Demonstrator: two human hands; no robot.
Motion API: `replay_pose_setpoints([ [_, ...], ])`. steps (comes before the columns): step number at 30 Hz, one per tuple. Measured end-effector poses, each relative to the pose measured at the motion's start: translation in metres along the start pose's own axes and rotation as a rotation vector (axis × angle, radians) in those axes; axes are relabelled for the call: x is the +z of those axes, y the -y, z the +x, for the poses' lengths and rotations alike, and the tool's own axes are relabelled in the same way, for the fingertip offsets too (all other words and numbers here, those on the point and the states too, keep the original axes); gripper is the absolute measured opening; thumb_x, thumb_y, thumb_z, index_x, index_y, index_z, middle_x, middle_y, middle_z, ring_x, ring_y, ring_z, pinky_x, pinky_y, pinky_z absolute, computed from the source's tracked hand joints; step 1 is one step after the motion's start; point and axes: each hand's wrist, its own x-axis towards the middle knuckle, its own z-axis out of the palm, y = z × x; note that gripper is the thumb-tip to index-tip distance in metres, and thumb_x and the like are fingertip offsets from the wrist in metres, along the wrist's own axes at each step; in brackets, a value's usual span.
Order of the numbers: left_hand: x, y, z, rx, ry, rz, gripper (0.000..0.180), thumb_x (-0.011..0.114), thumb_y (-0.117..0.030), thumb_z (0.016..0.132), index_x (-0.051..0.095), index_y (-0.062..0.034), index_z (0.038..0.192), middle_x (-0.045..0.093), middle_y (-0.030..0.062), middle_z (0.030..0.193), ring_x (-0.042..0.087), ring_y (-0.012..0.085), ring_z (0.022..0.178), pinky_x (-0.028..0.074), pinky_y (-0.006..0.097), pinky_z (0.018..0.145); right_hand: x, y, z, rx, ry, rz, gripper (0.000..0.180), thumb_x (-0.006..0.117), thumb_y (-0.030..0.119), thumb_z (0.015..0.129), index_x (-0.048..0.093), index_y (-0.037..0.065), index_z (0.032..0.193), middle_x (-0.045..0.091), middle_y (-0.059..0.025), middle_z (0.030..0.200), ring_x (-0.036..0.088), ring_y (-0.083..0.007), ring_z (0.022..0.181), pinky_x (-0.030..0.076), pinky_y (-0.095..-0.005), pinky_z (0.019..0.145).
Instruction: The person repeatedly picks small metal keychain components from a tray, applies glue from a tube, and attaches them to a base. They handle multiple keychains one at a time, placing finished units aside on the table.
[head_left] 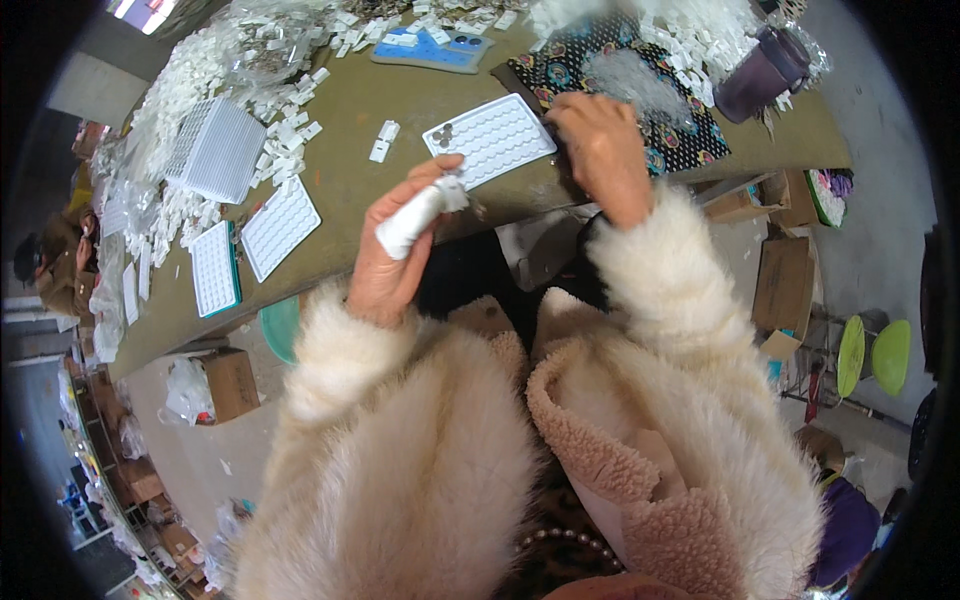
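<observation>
My left hand (395, 240) is raised just in front of the table edge, fingers bent in a pinch. White wrapping covers what looks like its thumb, and a small white piece shows at the fingertips, too unclear to name. My right hand (605, 150) is over the table edge, its fingers bunched together beside a dark patterned cloth (700, 140); what they hold, if anything, is hidden. Between the hands lies a white tray (500, 140) with rows of round hollows. A few small dark round pieces (443, 134) sit at its left end.
Heaps of small white plastic pieces (290, 130) cover the table's left and back. Nearby are a stack of white trays (215, 150), two flat trays (281, 228), a blue board (430, 50) and a dark purple bottle (762, 75). A cardboard box (232, 385) stands below.
</observation>
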Motion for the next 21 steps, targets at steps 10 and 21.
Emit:
replay_pose_setpoints([
  [10, -0.086, -0.039, 0.044, -0.212, -0.117, -0.242, 0.039, 0.060, -0.041, 0.096, 0.063, -0.0053, 0.111, 0.067, 0.0068, 0.095, 0.066, 0.0185, 0.078, 0.052, 0.035, 0.064, 0.002, -0.051, -0.004, 0.087, 0.164, -0.047, 0.044, 0.074, 0.003, 0.076, 0.066, 0.010, 0.118, 0.064, -0.0062, 0.109, 0.058, -0.0279, 0.103, 0.042, -0.0403, 0.089],
  [21, -0.057, -0.038, 0.058, -0.066, 0.008, -0.439, 0.037, 0.056, -0.013, 0.091, 0.058, 0.0004, 0.125, 0.064, 0.0168, 0.115, 0.060, 0.0344, 0.111, 0.052, 0.050, 0.090, -0.045, -0.014, 0.002, 0.201, -0.115, 0.640, 0.029, 0.072, -0.004, 0.079, 0.068, -0.004, 0.108, 0.062, -0.0135, 0.094, 0.062, -0.0229, 0.087, 0.049, -0.0290, 0.079],
])
